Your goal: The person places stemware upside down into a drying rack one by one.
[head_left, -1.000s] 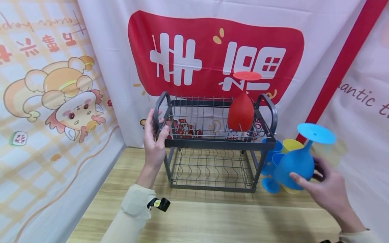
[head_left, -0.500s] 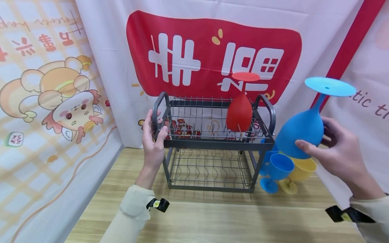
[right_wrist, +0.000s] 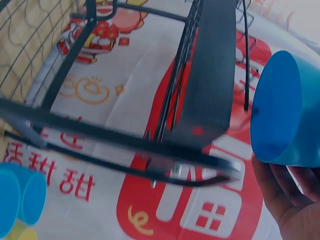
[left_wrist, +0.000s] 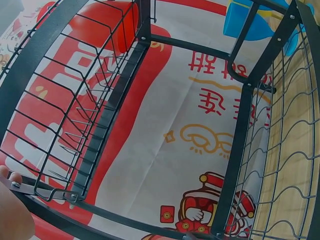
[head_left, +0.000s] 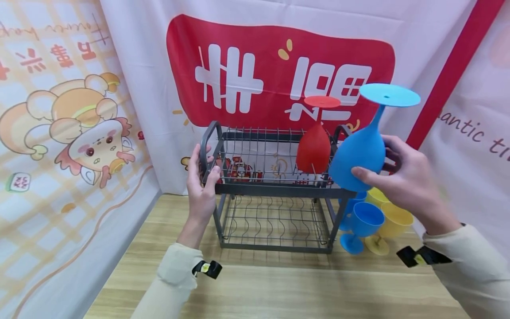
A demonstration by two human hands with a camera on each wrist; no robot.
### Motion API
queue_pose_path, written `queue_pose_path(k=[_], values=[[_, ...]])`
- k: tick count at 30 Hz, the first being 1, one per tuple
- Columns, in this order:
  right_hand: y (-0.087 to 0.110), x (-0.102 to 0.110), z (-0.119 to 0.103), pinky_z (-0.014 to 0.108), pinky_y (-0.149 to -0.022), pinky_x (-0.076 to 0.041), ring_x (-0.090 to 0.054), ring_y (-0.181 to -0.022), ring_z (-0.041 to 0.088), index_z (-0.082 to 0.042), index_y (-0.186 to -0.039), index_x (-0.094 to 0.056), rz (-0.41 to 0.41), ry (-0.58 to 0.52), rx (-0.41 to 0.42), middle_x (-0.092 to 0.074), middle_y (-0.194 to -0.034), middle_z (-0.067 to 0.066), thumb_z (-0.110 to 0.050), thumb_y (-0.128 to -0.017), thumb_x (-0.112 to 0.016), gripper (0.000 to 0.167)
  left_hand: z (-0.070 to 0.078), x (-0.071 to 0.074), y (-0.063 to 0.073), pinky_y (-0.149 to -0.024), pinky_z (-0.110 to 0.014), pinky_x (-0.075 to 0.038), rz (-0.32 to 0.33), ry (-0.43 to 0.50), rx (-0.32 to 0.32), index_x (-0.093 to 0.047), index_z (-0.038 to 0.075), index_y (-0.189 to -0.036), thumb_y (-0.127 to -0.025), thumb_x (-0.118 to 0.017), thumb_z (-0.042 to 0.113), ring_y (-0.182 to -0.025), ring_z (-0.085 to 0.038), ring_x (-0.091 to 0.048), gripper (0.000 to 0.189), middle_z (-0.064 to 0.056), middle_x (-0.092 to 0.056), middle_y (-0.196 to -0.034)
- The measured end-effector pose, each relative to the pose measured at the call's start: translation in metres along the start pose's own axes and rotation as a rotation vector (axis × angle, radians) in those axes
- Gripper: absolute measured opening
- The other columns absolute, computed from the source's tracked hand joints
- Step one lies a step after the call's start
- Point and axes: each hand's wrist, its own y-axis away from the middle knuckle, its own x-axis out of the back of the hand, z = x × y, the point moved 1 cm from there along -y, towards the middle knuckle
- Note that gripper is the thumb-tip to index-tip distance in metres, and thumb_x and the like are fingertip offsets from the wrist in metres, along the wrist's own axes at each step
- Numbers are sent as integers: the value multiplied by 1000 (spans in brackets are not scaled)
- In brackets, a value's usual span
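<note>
The head view looks forward and down from farthest back, over the pale wood-grain worktop [head_left: 259, 288] and the whole dark grey two-tier metal wire rack [head_left: 275, 190]. The left wrist view, tipped sideways, faces through the rack close by its left end. The right wrist view, tipped oppositely, is close by its right end; both share the rack and the red-printed white cloth [head_left: 275, 66] behind.

smooth matt blue plastic goblet [head_left: 358, 155] in my fingers [head_left: 364, 175], dark-grey two-tier metal rack [head_left: 275, 190], pale wood-grain tabletop [head_left: 271, 288], creased red-and-white cloth backdrop [head_left: 275, 37]
</note>
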Motion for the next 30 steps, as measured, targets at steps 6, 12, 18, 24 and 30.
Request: queue_pose_path(k=[6,12,18,24,30], values=[[-12,-23,-18,72,-97,-53,-59,-134,53,-14,-159,-45,-2,-101,44,-56,-155,19,-33,-89,-85,82,-3,-3,0,-109,-35,-51,0,-2,-3,-30,20,-167,-104,-55,13,-149,-33,-46,68,15,-51,-158],[-27,-51,-36,70,-100,-54,-61,-133,49,-12,-157,-46,-17,-138,50,-58,-153,18,-38,-90,-84,81,-4,-4,0,-111,-43,-49,6,-3,-3,-29,17,-168,-104,-55,14,-149,-30,-47,69,15,-51,-158],[-40,-80,-59,62,-103,-58,-63,-131,40,-13,-157,-47,-4,-113,44,-59,-151,13,-47,-89,-83,84,-3,-4,-1,-111,-39,-50,8,-2,-2,-31,23,-167,-104,-55,14,-149,-32,-46,68,15,-51,-158],[-53,-109,-78,61,-105,-57,-62,-134,39,-14,-156,-48,10,-149,-10,-59,-154,11,-48,-88,-83,84,-2,-2,0,-105,-26,-53,9,-13,-2,-31,23,-167,-105,-55,13,-148,-29,-48,67,14,-51,-158],[-63,-129,-89,61,-105,-57,-62,-136,40,-16,-157,-46,-25,-198,-82,-58,-155,9,-48,-88,-84,85,-1,-1,1,-107,-26,-53,10,-18,3,-31,25,-167,-105,-54,13,-150,-33,-46,67,16,-51,-159]])
